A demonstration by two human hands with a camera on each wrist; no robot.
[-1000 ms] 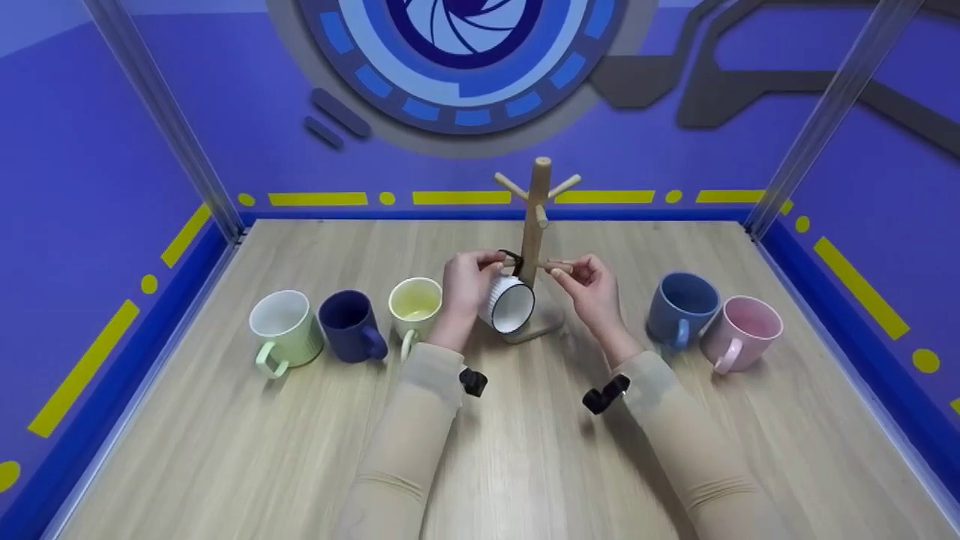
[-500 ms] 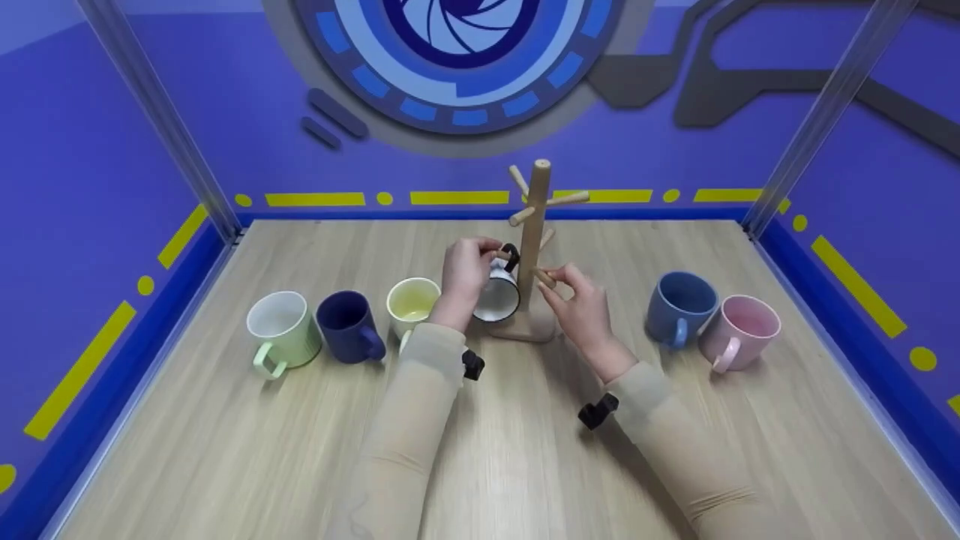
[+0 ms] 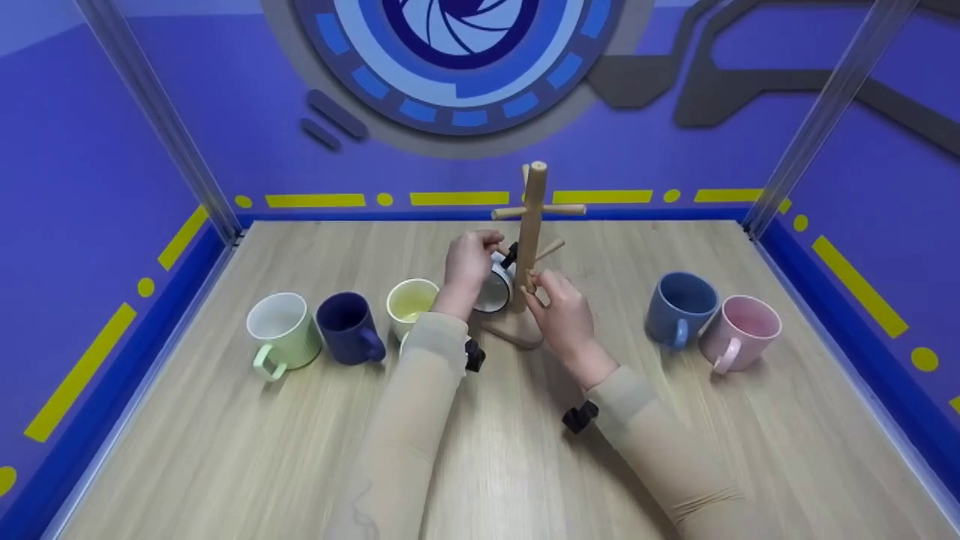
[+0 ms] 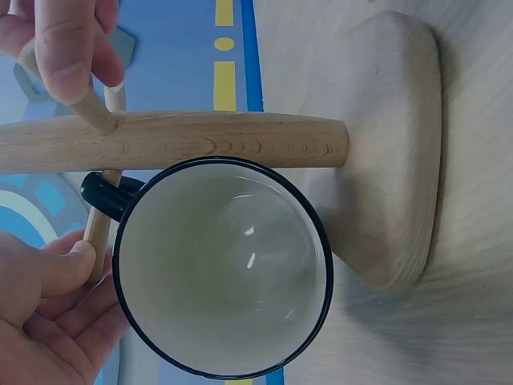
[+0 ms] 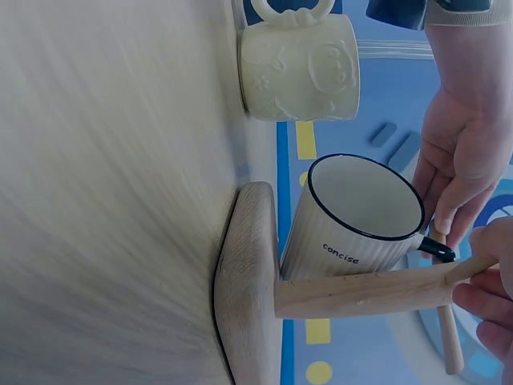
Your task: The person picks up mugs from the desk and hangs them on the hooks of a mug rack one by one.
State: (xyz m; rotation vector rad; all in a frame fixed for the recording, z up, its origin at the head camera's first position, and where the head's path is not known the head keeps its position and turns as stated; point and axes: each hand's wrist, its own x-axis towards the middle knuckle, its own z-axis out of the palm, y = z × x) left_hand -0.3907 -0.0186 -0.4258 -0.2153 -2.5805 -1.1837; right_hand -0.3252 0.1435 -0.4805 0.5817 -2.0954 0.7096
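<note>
A wooden mug tree (image 3: 530, 232) stands upright at the middle of the table, with pegs at two heights. From a lower peg hangs a white ribbed mug (image 3: 493, 291) with a black rim, its black handle (image 4: 108, 195) looped over the wood. My left hand (image 3: 466, 270) pinches the outer end of that peg (image 4: 98, 233) between thumb and fingers. Another lower peg (image 5: 473, 269), pointing toward me, is pinched by my right hand (image 3: 566, 319). In the right wrist view the word "concise" shows on the mug's side.
Left of the tree stand a pale green mug (image 3: 283, 334), a navy mug (image 3: 349, 328) and a yellow mug (image 3: 411, 304), partly behind the left forearm. To the right are a blue mug (image 3: 681, 307) and a pink mug (image 3: 741, 334). Blue panels (image 3: 75, 225) border the table.
The mug tree has turned, its pegs swinging round. The right hand has come nearer and left with its peg, while the left hand and the hanging mug have shifted slightly left and back.
</note>
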